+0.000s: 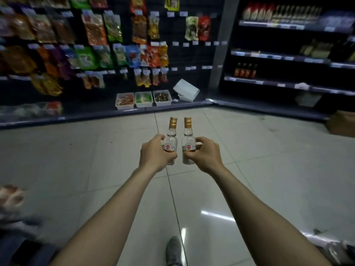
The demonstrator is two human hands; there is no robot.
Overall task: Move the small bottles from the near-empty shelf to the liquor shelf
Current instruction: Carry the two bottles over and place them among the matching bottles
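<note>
I hold two small clear bottles with gold caps and red-and-white labels upright over the tiled floor, side by side and nearly touching. My left hand (155, 153) grips the left small bottle (171, 138) around its body. My right hand (203, 152) grips the right small bottle (188, 137) the same way. Both arms reach straight out in front of me. A dark shelf unit (288, 54) at the right carries rows of bottles, among them several dark bottles with red labels (245, 70).
A wall of hanging snack packets (92, 45) fills the left and centre. Three white bins (143, 99) and a tipped white box (186, 90) sit at its base. A cardboard box (341, 122) stands at the right. My shoe (173, 250) shows on the floor.
</note>
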